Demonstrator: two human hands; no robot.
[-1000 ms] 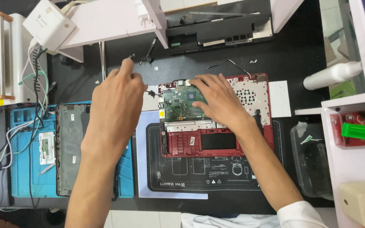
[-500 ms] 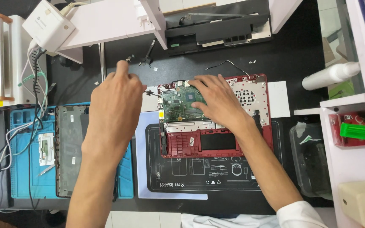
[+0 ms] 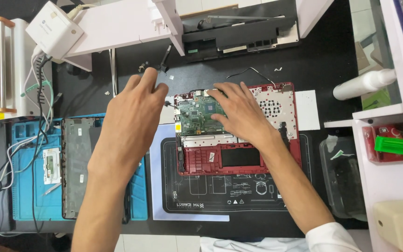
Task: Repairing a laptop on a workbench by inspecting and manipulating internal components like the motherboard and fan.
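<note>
Black worktop (image 3: 332, 56) fills the frame, with a blue mat (image 3: 24, 186) at lower left and a grey cover (image 3: 78, 163) lying on it. My left hand (image 3: 131, 116) hovers left of centre, fingers spread, grip released and holding nothing, its tips pointing to the upper middle of the frame. Just right of it lies the red laptop base (image 3: 239, 154), its long axis running left to right. I see my right hand (image 3: 241, 114) flat on the green board (image 3: 194, 116), grip released, so it is the nearer hand. Against half a second ago, the left hand has drifted slightly toward the base's left edge; the right has barely shifted.
</note>
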